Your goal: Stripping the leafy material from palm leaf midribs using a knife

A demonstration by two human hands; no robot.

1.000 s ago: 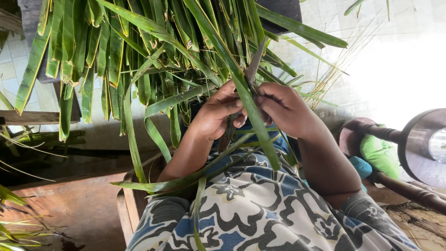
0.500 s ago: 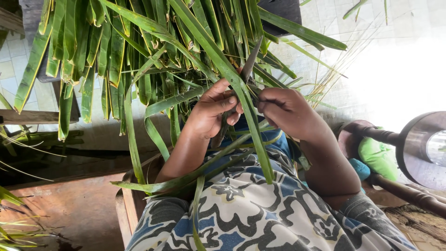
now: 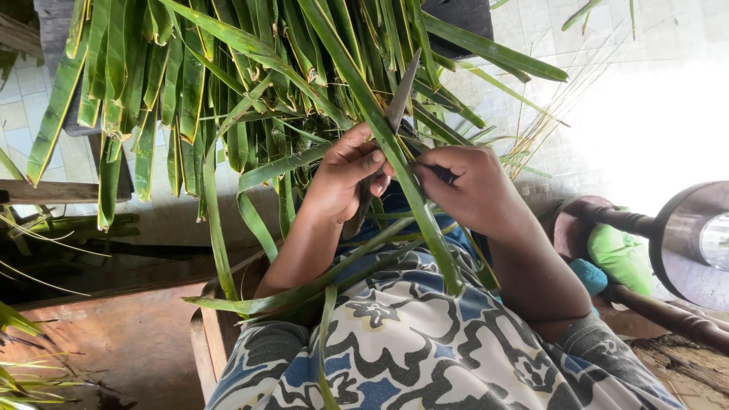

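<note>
Head view, left hand: the left hand (image 3: 345, 182) is closed around the handle of a knife (image 3: 401, 95), whose dark pointed blade is angled up and away into the foliage.
Head view, right hand: the right hand (image 3: 471, 190) is pinched shut on a long green palm leaf (image 3: 402, 178) just beside the blade; the two hands are held close together, almost touching.
Leaf position: the palm leaf is seen running diagonally from the upper bundle down between the hands and over the lap, its lower end lying on the patterned blue-and-white cloth (image 3: 425, 342).
Handling, judged: the leaf is likely light, pliable along its length and stiffer at the midrib; its edges may be sharp and its surface smooth, so slipping is possible. A hold close to the cut point, thumb against the rib, is judged best.
Surroundings: a hanging mass of cut leaves (image 3: 228, 83) fills the upper frame; loose strips (image 3: 296, 292) are draped over the knee.
Right edge: a dark turned wooden post (image 3: 668, 311) and a green object (image 3: 619, 254) are seen; a tiled floor (image 3: 653, 99) is washed out by glare.
Lower left: a reddish wooden surface (image 3: 114, 342) is noted.
</note>
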